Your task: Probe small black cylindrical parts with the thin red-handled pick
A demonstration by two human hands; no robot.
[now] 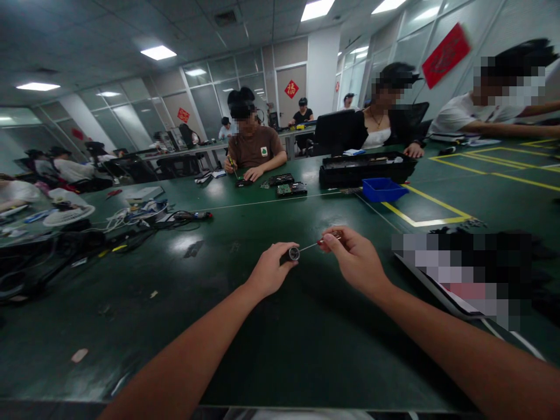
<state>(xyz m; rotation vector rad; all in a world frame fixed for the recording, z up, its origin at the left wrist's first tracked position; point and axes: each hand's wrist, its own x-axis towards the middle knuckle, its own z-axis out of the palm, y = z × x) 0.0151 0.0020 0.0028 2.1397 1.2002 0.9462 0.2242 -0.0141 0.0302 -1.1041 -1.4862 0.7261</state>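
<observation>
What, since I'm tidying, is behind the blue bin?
A long black tray stands behind the blue bin, some items showing inside. The bin hides part of the tray's lower side; anything small there cannot be seen.

The premises present as an electronics workshop in an office-type room: a long green worktop (175,326) bearing yellow lines (441,222) at right, circuit boards (285,189) at the far side, tangled cables (79,246) at left, glazed partitions (240,69) beyond, and ceiling light panels (158,53).

The bare left forearm (199,344) and right forearm (455,341) reach forward, angling inward. The left hand (270,269) curls thumb and fingers into a grip; near it, the right hand (359,256) pinches with bent fingers.
</observation>
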